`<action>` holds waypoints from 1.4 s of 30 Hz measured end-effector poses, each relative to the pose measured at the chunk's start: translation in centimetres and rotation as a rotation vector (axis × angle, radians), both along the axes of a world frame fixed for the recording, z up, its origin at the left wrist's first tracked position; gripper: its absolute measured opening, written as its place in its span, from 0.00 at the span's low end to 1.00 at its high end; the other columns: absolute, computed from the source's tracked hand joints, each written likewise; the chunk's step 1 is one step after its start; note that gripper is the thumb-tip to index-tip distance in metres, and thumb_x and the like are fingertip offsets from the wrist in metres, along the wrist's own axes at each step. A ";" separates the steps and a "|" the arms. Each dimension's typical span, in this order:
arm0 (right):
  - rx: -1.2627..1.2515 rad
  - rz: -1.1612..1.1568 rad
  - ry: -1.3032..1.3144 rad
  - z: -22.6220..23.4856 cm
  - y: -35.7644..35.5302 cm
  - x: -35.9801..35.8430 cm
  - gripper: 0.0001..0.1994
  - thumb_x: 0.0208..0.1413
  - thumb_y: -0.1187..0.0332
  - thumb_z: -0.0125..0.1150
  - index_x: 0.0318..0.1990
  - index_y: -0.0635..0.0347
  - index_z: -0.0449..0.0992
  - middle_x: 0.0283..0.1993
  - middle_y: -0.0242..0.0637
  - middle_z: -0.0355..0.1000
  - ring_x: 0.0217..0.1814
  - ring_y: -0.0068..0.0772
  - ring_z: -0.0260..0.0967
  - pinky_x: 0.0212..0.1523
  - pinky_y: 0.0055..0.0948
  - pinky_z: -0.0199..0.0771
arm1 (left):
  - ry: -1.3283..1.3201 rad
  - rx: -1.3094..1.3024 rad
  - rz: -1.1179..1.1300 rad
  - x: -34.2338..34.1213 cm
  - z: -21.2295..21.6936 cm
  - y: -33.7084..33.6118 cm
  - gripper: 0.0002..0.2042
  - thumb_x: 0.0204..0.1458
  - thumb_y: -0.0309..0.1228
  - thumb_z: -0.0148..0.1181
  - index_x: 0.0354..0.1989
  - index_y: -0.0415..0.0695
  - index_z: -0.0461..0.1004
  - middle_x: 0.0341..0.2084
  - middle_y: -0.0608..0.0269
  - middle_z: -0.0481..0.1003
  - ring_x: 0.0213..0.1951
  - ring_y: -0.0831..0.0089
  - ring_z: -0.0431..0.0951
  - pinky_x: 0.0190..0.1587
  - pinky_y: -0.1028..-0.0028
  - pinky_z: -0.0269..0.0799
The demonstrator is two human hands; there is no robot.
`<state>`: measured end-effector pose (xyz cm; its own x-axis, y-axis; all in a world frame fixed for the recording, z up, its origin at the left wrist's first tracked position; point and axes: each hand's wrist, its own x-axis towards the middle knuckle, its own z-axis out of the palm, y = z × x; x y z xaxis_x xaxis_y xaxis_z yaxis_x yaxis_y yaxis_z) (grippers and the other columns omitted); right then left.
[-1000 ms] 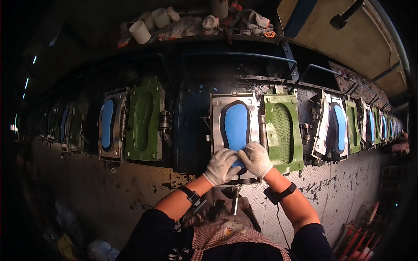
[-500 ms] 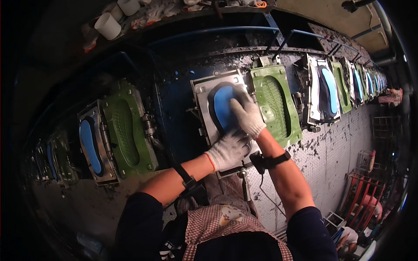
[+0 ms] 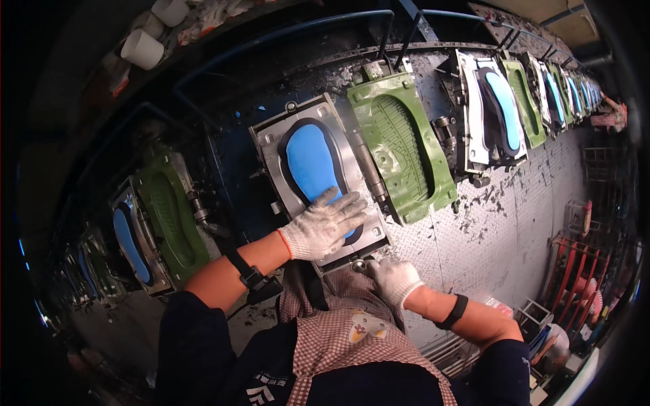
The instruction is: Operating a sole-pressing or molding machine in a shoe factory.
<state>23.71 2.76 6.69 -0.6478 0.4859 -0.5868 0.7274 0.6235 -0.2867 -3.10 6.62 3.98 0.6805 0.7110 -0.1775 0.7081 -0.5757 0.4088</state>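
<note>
A blue shoe sole (image 3: 310, 162) lies in an open grey metal mould (image 3: 271, 145) in front of me, hinged to a green mould half (image 3: 401, 145) with a ribbed sole pattern. My left hand (image 3: 323, 227), in a white knit glove, lies flat on the near end of the blue sole, fingers spread. My gloved right hand (image 3: 394, 277) is below the mould's near edge, fingers curled around a small metal tool or handle (image 3: 359, 265) that is mostly hidden.
More open moulds with blue soles run along the line: one to the left (image 3: 132, 243) beside a green half (image 3: 169, 220), several to the right (image 3: 497, 108). White cups (image 3: 142, 47) stand on the shelf above. The checker-plate floor (image 3: 514, 216) is strewn with scraps; red racks (image 3: 575, 271) stand at right.
My right hand left the blue sole and dropped to the mould's near edge. My left hand stayed pressed on the sole. My head turned, shifting the line to the right.
</note>
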 end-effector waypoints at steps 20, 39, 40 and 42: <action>-0.208 -0.226 0.443 3.7 7.1 5.9 0.20 0.60 0.61 0.65 0.56 0.62 0.76 0.42 0.49 0.78 0.45 0.52 0.79 0.47 0.44 0.80 | -0.588 -0.067 1.879 -3.7 -12.5 -14.7 0.22 0.70 0.47 0.49 0.46 0.38 0.79 0.33 0.46 0.82 0.41 0.60 0.84 0.49 0.64 0.77; 0.560 -0.402 0.537 4.2 29.9 22.3 0.14 0.57 0.72 0.64 0.51 0.60 0.77 0.48 0.47 0.75 0.51 0.51 0.74 0.54 0.44 0.75 | 0.163 0.291 0.979 0.9 1.2 10.2 0.25 0.59 0.42 0.59 0.61 0.40 0.73 0.60 0.46 0.71 0.62 0.46 0.69 0.67 0.52 0.62; 0.650 -0.336 0.498 3.7 33.0 22.2 0.18 0.53 0.74 0.64 0.53 0.57 0.76 0.52 0.49 0.73 0.54 0.55 0.71 0.55 0.48 0.73 | 0.177 0.283 0.970 1.1 1.2 10.3 0.25 0.60 0.42 0.59 0.61 0.40 0.72 0.61 0.46 0.70 0.63 0.45 0.68 0.69 0.52 0.60; 0.836 -0.198 0.272 2.4 38.8 21.5 0.19 0.53 0.70 0.62 0.54 0.51 0.76 0.55 0.52 0.70 0.55 0.58 0.70 0.55 0.54 0.71 | 0.114 0.318 1.015 3.3 1.0 10.6 0.26 0.61 0.44 0.56 0.63 0.40 0.71 0.62 0.45 0.70 0.67 0.45 0.65 0.71 0.51 0.57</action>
